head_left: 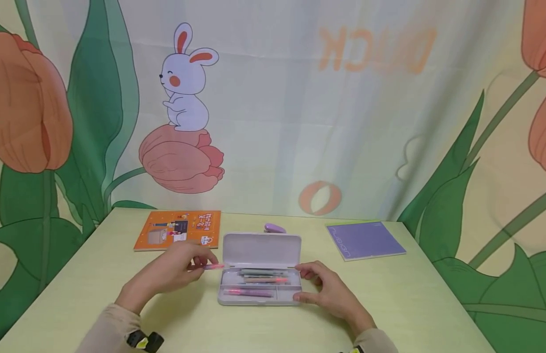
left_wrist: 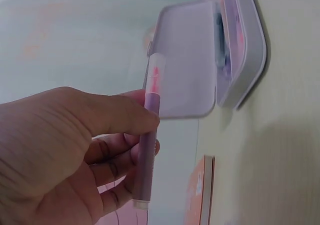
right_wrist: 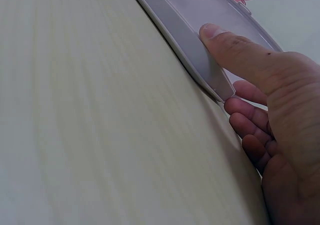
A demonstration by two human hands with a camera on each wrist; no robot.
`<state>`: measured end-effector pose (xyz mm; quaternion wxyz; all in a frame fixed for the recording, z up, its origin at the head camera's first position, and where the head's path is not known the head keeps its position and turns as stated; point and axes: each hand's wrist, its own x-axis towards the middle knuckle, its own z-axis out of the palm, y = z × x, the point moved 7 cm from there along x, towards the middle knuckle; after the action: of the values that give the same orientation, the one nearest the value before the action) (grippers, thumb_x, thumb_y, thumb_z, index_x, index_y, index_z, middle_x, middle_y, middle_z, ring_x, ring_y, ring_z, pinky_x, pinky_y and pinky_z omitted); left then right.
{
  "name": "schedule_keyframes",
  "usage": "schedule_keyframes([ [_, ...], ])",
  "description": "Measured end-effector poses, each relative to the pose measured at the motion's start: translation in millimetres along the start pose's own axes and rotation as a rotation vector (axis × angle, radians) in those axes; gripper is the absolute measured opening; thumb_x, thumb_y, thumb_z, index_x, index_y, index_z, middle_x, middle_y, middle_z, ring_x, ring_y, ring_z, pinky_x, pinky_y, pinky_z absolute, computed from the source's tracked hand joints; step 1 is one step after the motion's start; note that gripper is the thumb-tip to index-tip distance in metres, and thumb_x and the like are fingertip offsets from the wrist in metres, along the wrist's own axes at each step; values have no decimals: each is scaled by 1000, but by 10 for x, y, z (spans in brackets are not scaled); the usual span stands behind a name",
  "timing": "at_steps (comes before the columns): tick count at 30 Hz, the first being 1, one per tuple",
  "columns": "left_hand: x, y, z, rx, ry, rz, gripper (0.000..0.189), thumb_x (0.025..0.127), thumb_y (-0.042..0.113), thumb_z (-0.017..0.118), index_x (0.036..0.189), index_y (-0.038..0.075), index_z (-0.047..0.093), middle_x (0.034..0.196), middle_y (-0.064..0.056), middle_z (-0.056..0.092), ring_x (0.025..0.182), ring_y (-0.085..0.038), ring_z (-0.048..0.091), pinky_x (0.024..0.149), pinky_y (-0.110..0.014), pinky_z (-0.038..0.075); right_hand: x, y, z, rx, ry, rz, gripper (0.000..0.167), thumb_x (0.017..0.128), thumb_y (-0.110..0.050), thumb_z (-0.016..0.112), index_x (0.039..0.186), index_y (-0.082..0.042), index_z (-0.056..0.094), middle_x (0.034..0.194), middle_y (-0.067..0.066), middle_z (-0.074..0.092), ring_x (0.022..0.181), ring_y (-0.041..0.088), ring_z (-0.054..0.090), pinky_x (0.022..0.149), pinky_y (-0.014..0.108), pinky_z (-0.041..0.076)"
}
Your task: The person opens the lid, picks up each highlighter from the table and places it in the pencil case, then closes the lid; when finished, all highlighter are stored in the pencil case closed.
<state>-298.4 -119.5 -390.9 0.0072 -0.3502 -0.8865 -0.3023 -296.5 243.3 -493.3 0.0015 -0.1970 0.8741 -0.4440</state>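
My left hand [head_left: 180, 267] pinches a purple marker [left_wrist: 148, 145] with a clear cap and pink tip between thumb and fingers. It holds the marker in the air just left of a pale lilac pencil case [head_left: 260, 302]. The case lies on the table with its lid [head_left: 261, 250] raised. Inside, several pens [head_left: 264, 274] lie in the back compartment, and another purple marker [head_left: 250, 292] lies in the front one. At the case's right end, my right hand [right_wrist: 280, 105] grips the case, its thumb on the near rim and its other fingers bent against the end.
An orange book [head_left: 180, 230] lies at the back left of the table [head_left: 202, 328]. A purple notebook [head_left: 365, 240] is at the back right, over something green. Behind the lid sits a small purple stapler-like object [head_left: 274, 228]. A printed curtain [head_left: 264, 122] hangs beyond the table.
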Motion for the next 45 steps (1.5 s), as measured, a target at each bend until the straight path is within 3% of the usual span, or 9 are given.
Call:
schedule_keyframes([
  [6, 149, 179, 158, -28, -2, 48, 30, 95, -10, 72, 111, 12, 84, 95, 8, 70, 86, -10, 61, 74, -26, 57, -8, 8, -6, 6, 1, 2, 68, 85, -34, 99, 145, -18, 69, 126, -2, 69, 120, 25, 60, 103, 34, 49],
  [12, 283, 365, 405, -49, -50, 77, 28, 96, -9, 74, 112, 11, 84, 104, 2, 72, 87, -11, 61, 75, -25, 58, -19, 26, 14, 11, -7, 16, 68, 86, -34, 98, 146, -18, 69, 127, -2, 69, 121, 25, 60, 104, 34, 49],
  [18, 400, 497, 649, -52, -73, 134, 27, 93, -9, 73, 109, 9, 85, 97, 1, 71, 84, -7, 60, 74, -24, 57, -21, 33, 28, 20, -6, 16, 67, 86, -33, 98, 145, -19, 69, 127, -1, 69, 121, 25, 60, 104, 34, 48],
  [25, 406, 525, 866, -29, -118, 165, 24, 90, -6, 80, 110, 6, 84, 90, 1, 68, 83, -10, 61, 75, -22, 53, 10, 35, 38, 16, -3, 4, 67, 86, -34, 99, 144, -19, 70, 125, -2, 69, 120, 25, 61, 101, 32, 48],
  [33, 396, 461, 747, -33, -98, 93, 26, 92, -2, 78, 116, 6, 84, 99, -4, 72, 91, -16, 66, 81, -28, 56, 24, 1, 7, 6, 4, -7, 67, 85, -34, 99, 144, -19, 70, 125, -3, 69, 120, 25, 61, 101, 34, 49],
  [40, 338, 345, 458, -23, -41, 72, 26, 95, -1, 77, 120, 5, 81, 103, -4, 76, 93, -16, 66, 82, -33, 58, 10, 10, 4, 9, 1, -9, 67, 86, -33, 99, 144, -18, 70, 126, -3, 69, 121, 26, 61, 102, 34, 49],
  [45, 239, 220, 215, 9, 11, 32, 25, 97, 2, 81, 121, 8, 80, 101, 3, 72, 94, -16, 64, 84, -34, 57, 1, 6, -7, 14, 1, -4, 68, 85, -33, 99, 144, -18, 70, 126, -2, 69, 121, 26, 61, 102, 33, 48],
])
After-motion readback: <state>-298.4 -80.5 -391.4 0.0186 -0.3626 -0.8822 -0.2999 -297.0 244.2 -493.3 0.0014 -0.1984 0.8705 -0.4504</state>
